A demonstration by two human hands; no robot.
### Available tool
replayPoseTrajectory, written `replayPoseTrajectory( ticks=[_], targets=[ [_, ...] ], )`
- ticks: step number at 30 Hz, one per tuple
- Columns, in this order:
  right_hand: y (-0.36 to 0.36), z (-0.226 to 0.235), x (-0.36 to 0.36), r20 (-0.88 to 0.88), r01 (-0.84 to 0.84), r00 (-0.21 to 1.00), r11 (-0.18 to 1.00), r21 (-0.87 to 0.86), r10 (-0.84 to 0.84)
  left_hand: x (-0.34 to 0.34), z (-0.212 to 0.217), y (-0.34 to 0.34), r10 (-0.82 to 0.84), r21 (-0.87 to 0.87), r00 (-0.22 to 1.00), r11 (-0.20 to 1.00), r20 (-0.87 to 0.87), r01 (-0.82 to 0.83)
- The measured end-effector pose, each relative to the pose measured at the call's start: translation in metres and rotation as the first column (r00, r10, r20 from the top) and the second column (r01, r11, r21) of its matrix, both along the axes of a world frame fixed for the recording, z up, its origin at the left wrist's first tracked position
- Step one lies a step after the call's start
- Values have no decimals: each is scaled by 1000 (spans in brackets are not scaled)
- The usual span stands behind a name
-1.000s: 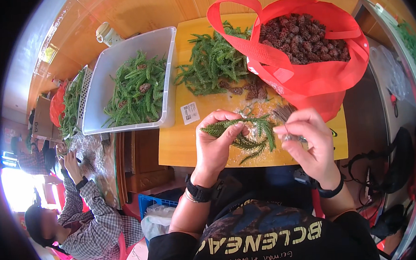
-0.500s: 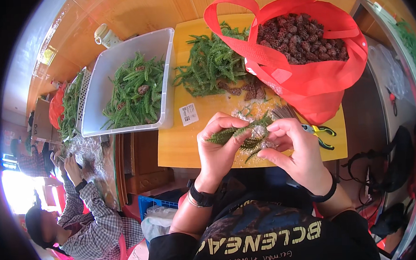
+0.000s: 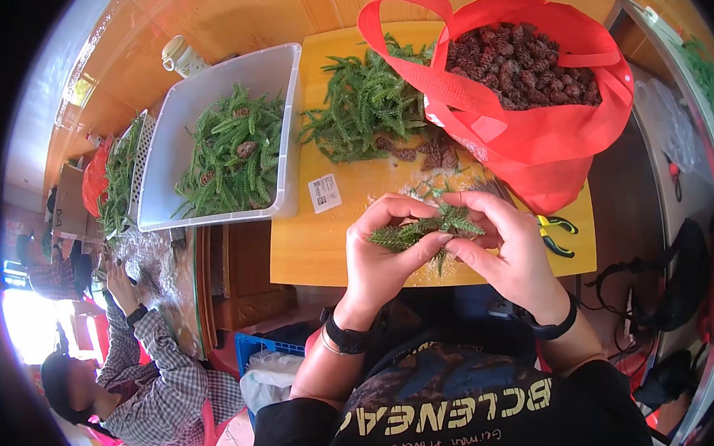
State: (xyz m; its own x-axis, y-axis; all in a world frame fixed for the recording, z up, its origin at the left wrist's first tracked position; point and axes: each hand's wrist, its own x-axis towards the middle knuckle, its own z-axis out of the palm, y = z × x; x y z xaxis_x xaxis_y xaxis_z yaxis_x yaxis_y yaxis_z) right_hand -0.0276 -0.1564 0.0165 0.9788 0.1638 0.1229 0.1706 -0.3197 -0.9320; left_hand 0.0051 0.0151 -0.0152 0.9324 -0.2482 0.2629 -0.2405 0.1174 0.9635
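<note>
Up close, I see both hands meeting over the near edge of the yellow worktop point(image 3: 310, 250); the left hand point(image 3: 383, 258) has its grip closed round a small green fir sprig point(image 3: 422, 232), thumb below and fingers curled over the top; the right hand point(image 3: 508, 251) pinches the same sprig from the other side, fingers bent and nearly shut on its needles; the sprig sits between the two hands, just above the board.

For packages and labels: a small white square sticker point(image 3: 325, 192) with dark print lies flat on the worktop, left of the hands and just beside the tub; a red carrier bag point(image 3: 530, 145) stands at the far right, mouth open, full of brown cones point(image 3: 526, 69), its handle arching over the greenery; a clear plastic tub point(image 3: 283, 130) on the left holds fir sprigs with a few cones among them.

A loose pile of green branches point(image 3: 359, 110) lies between tub and bag; yellow-handled pliers point(image 3: 555, 237) rest at the right edge, touching the bag's shadow; a person in a checked shirt point(image 3: 151, 379) works at lower left, well apart.
</note>
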Motion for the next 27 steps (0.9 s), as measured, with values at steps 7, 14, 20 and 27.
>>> replayPoseTrajectory(
  ticks=[7,14,20,27],
  targets=[
    [-1,-4,0,-90,-22,995,989,148,36,3,-5,1,-70,-126,991,990,-110,56],
    [-3,-2,0,-121,-21,992,987,161,41,4,-7,0,-120,-146,983,984,-140,99],
    [-3,-3,0,-27,-21,999,991,134,24,1,-7,-3,-113,-165,983,982,-144,89],
    [-5,-4,-1,106,9,994,997,81,-18,1,-1,-4,20,54,998,998,61,-23]
  ],
)
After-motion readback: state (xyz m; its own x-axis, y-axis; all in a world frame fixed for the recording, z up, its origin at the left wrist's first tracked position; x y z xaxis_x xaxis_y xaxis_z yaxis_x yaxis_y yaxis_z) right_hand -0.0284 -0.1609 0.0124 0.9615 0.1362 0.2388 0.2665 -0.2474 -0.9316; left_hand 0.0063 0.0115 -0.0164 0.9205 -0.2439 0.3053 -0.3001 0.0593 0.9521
